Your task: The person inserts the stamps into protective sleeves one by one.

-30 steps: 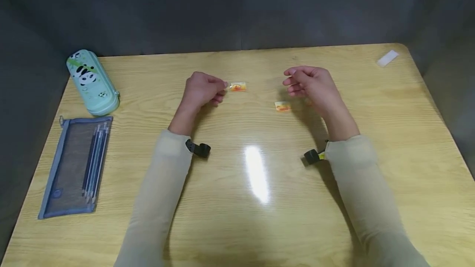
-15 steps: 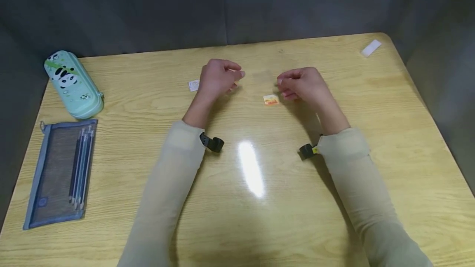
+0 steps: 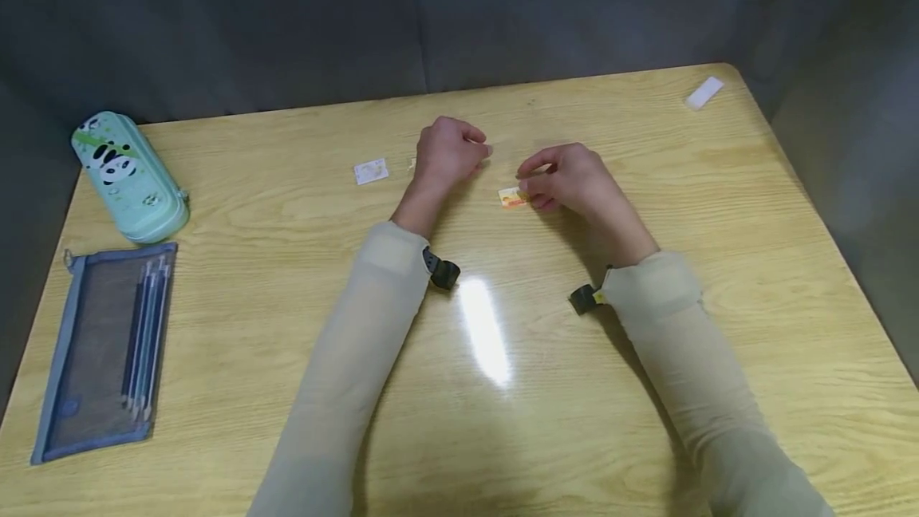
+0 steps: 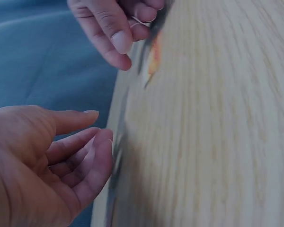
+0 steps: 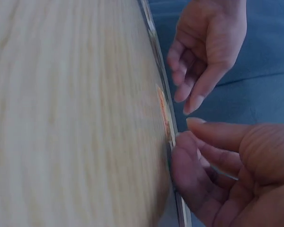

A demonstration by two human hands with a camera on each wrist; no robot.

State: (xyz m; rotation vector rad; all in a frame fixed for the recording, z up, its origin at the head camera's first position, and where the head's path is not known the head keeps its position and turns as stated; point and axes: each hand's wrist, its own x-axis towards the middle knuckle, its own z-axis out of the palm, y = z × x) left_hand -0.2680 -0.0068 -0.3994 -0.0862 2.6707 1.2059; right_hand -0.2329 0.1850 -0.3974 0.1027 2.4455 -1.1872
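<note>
In the head view my left hand (image 3: 451, 151) hovers over the back middle of the table, fingers loosely bent. The left wrist view shows a gap between its thumb and fingers. A pale corner of a small card (image 3: 412, 163) pokes out beside it, the remainder hidden. Farther left lies a small whitish printed card (image 3: 371, 171). My right hand (image 3: 570, 178) is bent above the table, thumb and forefinger tips slightly apart in the right wrist view. Right at its fingertips is a small orange-and-white card (image 3: 511, 197), also visible as an orange strip (image 4: 155, 56) in the left wrist view.
A mint panda pencil case (image 3: 129, 178) stands at the back left. In front of it lies a blue-edged mesh pouch (image 3: 96, 341) with several pencils. A small white block (image 3: 704, 92) sits at the far right corner. Dark curtain (image 3: 287, 22) hangs behind the table.
My left hand has moved right, uncovering the whitish card and passing over the orange-printed one. My right hand has come left and nearer to the other orange card. The head view has shifted slightly.
</note>
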